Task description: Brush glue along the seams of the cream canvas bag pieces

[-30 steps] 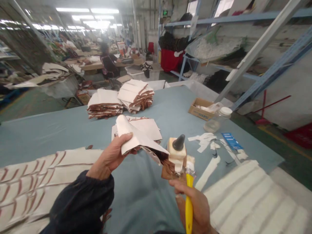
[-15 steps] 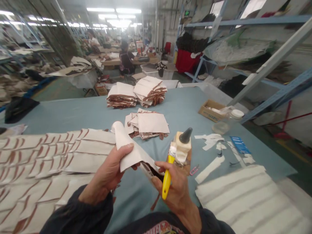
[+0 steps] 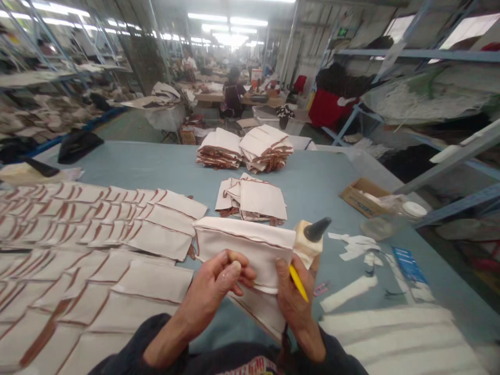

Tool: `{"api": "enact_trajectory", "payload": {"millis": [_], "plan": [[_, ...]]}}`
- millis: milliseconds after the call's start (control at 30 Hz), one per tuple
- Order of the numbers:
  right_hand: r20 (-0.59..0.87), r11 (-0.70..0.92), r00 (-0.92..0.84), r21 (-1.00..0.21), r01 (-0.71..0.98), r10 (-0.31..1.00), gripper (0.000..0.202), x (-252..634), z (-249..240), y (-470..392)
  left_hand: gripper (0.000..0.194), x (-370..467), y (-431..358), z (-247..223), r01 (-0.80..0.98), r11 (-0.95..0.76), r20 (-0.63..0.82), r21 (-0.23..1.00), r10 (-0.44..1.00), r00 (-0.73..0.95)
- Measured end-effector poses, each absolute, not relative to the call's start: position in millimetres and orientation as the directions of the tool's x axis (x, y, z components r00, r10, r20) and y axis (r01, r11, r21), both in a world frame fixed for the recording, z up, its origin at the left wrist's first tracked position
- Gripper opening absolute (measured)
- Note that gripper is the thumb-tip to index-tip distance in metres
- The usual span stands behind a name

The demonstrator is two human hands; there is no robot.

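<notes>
In front of me is a cream fabric piece (image 3: 250,239) with brown edging, spread wide and partly folded at the bottom. My right hand (image 3: 295,286) grips its right end, thumb on the front. The same hand keeps a yellow-handled brush (image 3: 298,284), whose bristles are hidden now. Against the front of the cloth, my left hand (image 3: 221,281) has its fingers curled and the thumb close to the index finger; whether anything is pinched there I cannot see. Just beyond my right hand stands a cream glue container (image 3: 307,242) with a black nozzle (image 3: 318,229).
Overlapping rows of similar pieces (image 3: 156,224) cover the left of the table. Stacks (image 3: 219,143) and a smaller pile (image 3: 261,198) lie ahead. To the right are white strips (image 3: 351,291), a blue card (image 3: 408,263), a cardboard box (image 3: 363,198) and a clear jar (image 3: 412,211).
The fabric piece has gone from rolled and slanted to spread out flat. My left hand has let go of its upper part; my right hand has shifted to its right end. The view has turned left.
</notes>
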State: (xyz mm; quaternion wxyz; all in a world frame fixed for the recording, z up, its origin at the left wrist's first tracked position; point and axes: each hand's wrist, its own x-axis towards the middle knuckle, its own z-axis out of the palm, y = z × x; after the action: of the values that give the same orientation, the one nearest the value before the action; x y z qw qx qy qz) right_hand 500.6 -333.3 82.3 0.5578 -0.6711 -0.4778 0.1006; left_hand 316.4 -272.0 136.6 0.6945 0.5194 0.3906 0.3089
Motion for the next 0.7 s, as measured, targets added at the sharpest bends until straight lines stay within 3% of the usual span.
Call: {"api": "enact_trajectory", "payload": {"millis": [100,167,333,467,567,700], "plan": [[0.32,0.015,0.59,-0.887,0.462,0.741,0.05,513.0,89.0,-332.9,0.05,289.9,-263.9,110.0,0.04,0.227,-0.231,0.973,0.962,0.145],[0.259,-0.01,0.6,-0.913,0.407,0.757,0.055,520.7,92.6,-335.6,0.054,278.1,-253.6,89.2,0.044,0.283,-0.285,0.958,0.958,0.023],[0.148,-0.085,0.641,-0.945,0.317,0.753,0.06,536.1,99.3,-350.0,0.062,287.6,-239.9,60.8,-0.011,0.413,-0.401,0.911,0.89,0.218],[0.142,-0.15,0.672,-0.922,0.357,0.727,0.061,545.6,103.6,-361.2,0.061,300.1,-244.9,67.5,-0.075,0.438,-0.385,0.896,0.848,0.364],[0.187,-0.204,0.708,-0.88,0.429,0.681,0.064,544.9,103.6,-366.3,0.064,294.4,-244.9,76.0,-0.125,0.409,-0.342,0.904,0.866,0.363],[0.215,-0.31,0.719,-0.795,0.522,0.661,0.063,534.6,93.2,-371.7,0.054,284.1,-240.3,79.0,0.01,0.275,-0.268,0.961,0.928,0.26]]}}
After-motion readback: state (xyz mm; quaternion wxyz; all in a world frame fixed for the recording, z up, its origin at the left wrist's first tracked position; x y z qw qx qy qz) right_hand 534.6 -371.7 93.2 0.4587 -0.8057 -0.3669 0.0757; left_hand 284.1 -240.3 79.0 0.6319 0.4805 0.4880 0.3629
